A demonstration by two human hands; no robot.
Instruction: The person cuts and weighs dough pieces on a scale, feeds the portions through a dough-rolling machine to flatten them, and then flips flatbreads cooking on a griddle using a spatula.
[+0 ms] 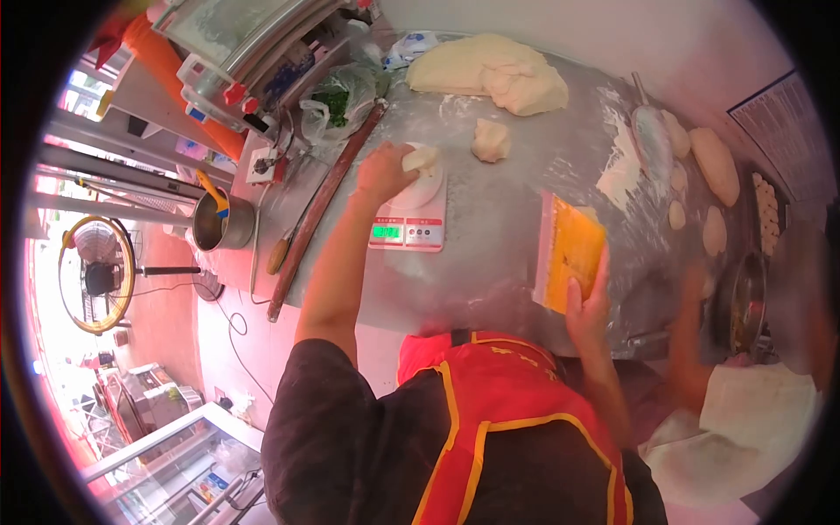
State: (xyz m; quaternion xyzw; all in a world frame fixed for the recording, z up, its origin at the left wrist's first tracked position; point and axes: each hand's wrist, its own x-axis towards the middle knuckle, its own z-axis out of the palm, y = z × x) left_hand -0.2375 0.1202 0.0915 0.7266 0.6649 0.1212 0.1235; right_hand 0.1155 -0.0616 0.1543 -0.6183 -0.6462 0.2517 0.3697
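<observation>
My left hand (385, 175) has its fingers closed on a small piece of dough (423, 159) above the round plate of a kitchen scale (407, 232). The scale's green display is lit, but its digits are too blurred to read surely. In my right hand (588, 304) is a dough scraper (575, 249) with a broad orange grip and a pale straight edge on its left side. A bit of dough shows behind the scraper's top. Beyond the scale sits a dough lump (492, 141), and a large dough mass (490, 74) lies at the table's far edge.
Left of the scale lie a long wooden rolling pin (328, 206) and a bag of greens (337, 105). A metal pot (220, 223) stands farther left. At right are several dough pieces (716, 166), a pan (748, 302) and a co-worker's blurred arm (689, 341).
</observation>
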